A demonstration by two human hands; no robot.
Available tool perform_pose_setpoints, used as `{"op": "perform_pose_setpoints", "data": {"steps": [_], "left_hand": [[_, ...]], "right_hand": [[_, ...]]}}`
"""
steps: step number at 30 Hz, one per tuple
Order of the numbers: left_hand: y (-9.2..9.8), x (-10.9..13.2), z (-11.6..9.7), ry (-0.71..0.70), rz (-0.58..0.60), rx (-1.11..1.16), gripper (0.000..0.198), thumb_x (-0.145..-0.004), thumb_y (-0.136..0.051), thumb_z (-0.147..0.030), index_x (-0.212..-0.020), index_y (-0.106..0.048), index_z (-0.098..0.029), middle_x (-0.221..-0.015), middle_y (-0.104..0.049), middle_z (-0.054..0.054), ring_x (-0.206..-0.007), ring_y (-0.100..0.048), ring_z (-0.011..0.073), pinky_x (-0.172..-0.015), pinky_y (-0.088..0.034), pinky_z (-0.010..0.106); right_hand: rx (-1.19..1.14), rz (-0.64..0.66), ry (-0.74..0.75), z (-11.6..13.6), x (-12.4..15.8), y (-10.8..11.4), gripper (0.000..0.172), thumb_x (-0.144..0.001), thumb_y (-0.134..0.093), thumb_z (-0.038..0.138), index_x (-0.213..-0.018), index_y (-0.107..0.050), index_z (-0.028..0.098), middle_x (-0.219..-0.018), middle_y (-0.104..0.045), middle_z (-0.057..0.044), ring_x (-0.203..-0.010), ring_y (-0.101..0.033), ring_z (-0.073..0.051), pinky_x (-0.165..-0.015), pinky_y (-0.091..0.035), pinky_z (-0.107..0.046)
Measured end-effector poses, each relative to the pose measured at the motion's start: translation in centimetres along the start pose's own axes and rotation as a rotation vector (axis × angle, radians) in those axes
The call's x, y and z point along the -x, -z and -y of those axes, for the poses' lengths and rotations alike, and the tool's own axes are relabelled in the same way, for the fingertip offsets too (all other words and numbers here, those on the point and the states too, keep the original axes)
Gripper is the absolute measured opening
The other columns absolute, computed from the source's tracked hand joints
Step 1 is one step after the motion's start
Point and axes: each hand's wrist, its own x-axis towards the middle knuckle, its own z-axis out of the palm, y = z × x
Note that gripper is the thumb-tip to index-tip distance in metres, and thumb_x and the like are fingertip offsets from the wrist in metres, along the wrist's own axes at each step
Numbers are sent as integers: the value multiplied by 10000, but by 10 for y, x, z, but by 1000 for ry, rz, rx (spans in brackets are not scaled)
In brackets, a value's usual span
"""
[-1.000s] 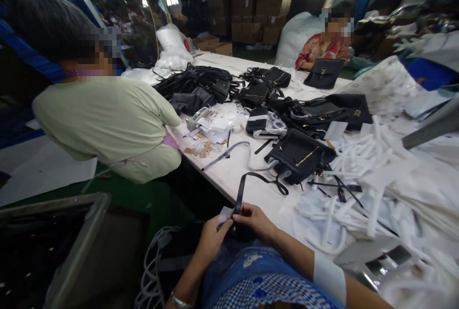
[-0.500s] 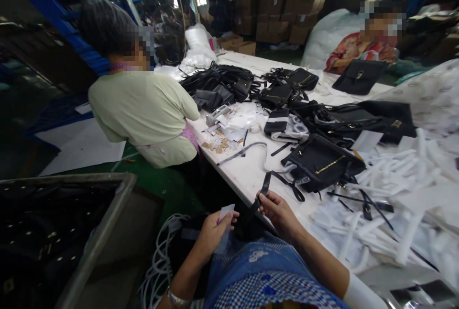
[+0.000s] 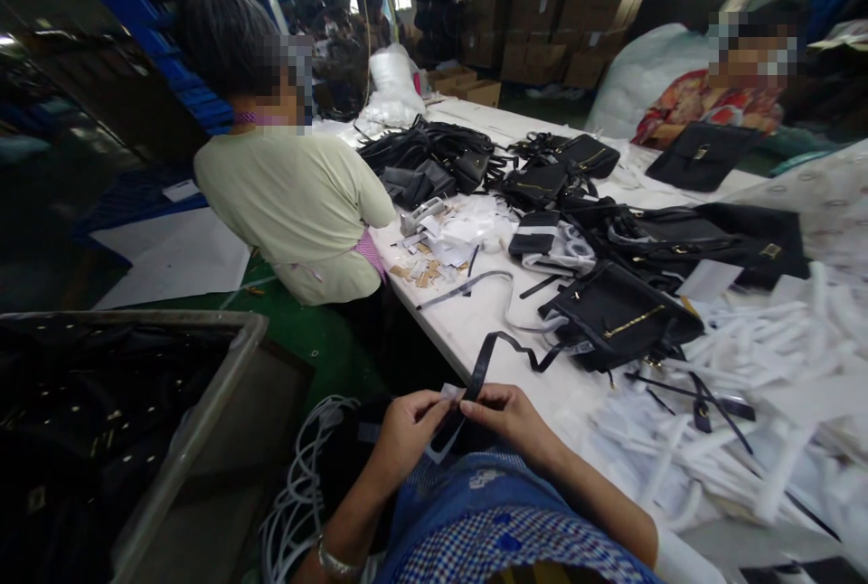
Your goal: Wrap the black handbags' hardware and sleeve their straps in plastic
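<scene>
My left hand (image 3: 411, 432) and my right hand (image 3: 510, 419) meet at the table's near edge, in front of my apron. Between the fingers of the left is a small translucent plastic strip (image 3: 450, 391). The right pinches a black strap (image 3: 479, 370), which rises in a loop and runs on to a black bag (image 3: 620, 313) with a gold zipper, lying on the white table (image 3: 444, 317). Strip and strap are close together at my fingertips; whether they touch, I cannot tell.
A bin (image 3: 234, 331) of black bags stands at my left. One co-worker (image 3: 291, 204) stands at the table's left side, another (image 3: 712, 105) is across it. White wrapping strips (image 3: 752, 385) heap up on the right. More black bags (image 3: 719, 240) cover the table's middle.
My hands have come together from apart. The right has brought the black strap down and left to the plastic strip in the left. The view has swung slightly left.
</scene>
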Motion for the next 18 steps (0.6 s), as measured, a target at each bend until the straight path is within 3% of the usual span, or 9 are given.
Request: {"op": "perform_pose_setpoints", "data": {"steps": [3,7,11,18], "left_hand": [[4,1,2,28,-48,-15,301,-808,-620,-406,-843,-730,-129,-788,-718,63,-737,-639,198,-643,-464,253],[6,3,7,52,-102,16,293,-766,-663,-409,-781,-723,-123,-722,-713,64,-654,-630,176,-601,-466,243],[4,4,10,33,-130,31,271,-737,-693,-396,-756,-708,-126,-722,-712,67,-655,-633,175,-610,-485,246],[-4,1,10,19,-164,70,258,-699,-740,-366,-698,-628,-133,-630,-640,11,-568,-563,118,-539,-441,208]], "right_hand": [[-8,-60,39,2,2,7,273,-737,-732,428,-834,-742,173,-945,-678,-62,-899,-591,-211,-820,-442,-331],[-126,-224,48,9,4,20,267,-757,-717,423,-825,-720,165,-686,-610,-13,-613,-478,-115,-591,-372,-252],[-290,-385,111,18,4,29,257,-722,-753,408,-841,-710,184,-671,-584,-2,-586,-424,-100,-561,-336,-237],[-294,-400,128,18,8,29,217,-740,-748,374,-864,-706,200,-694,-598,-3,-598,-421,-99,-574,-330,-237]]}}
